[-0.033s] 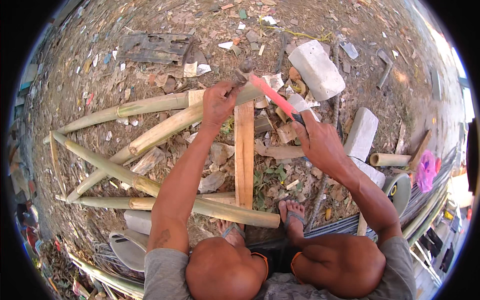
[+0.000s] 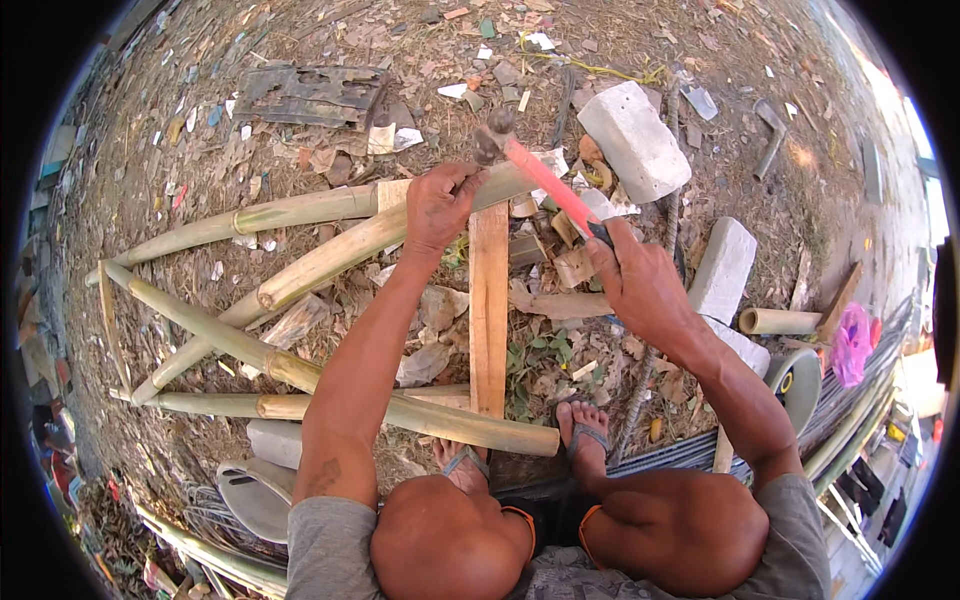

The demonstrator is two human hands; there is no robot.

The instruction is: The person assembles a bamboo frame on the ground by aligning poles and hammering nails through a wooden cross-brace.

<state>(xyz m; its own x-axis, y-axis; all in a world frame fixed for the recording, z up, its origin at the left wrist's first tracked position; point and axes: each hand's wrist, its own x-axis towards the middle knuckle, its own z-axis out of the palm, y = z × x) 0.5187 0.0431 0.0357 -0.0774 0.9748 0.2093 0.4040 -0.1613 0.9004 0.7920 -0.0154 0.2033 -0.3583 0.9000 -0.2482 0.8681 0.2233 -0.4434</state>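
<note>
My right hand (image 2: 640, 285) is wrapped round the black grip of a hammer (image 2: 548, 183) with a red handle. The metal hammer head is over the far end of a bamboo pole (image 2: 350, 253), just beyond the fingers of my left hand (image 2: 438, 212). That hand rests on the pole, thumb and fingers pinched together; what they pinch is hidden. Under the pole end runs a sawn wooden batten (image 2: 488, 310), pointing toward my feet. Another bamboo pole (image 2: 290, 212) lies behind on the left, and a third (image 2: 470, 424) crosses in front of my feet.
Concrete blocks (image 2: 634, 140) lie at the far right and right. A short bamboo piece (image 2: 778, 320), a pink plastic bag (image 2: 851, 345) and a bent pipe (image 2: 770, 138) are farther right. Dry leaves and scraps litter the ground. A corroded sheet (image 2: 310, 97) lies at the far left.
The hammer head has shifted slightly away and to the right, off the left fingertips. My right hand has moved a little with it; my left hand stays in place.
</note>
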